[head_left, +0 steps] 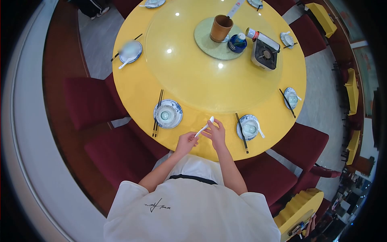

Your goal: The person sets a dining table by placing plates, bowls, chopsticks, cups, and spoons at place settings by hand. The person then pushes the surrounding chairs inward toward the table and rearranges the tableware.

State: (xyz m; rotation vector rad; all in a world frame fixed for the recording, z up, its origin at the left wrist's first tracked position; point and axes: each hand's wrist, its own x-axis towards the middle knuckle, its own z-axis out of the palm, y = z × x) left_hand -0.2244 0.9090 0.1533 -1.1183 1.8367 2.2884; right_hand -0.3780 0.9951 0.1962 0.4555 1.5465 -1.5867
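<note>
A white spoon (204, 127) is held between both hands above the near edge of the yellow table. My left hand (187, 142) is closed on its lower left end. My right hand (216, 133) grips it near the upper right end, beside the bowl of the spoon. To the left, a patterned plate (177, 108) bears a small bowl with a glass in it, and black chopsticks (158, 114) lie at its left side. On the right is another plate (255, 119) with a bowl, a white spoon and chopsticks (242, 133).
A glass turntable (177, 76) covers the table's middle. Near its far side stand a brown pot (221, 28), a blue dish (237, 44) and a portable stove (264, 53). Dark red chairs (117, 151) surround the table. A person's legs (90, 6) show at the top left.
</note>
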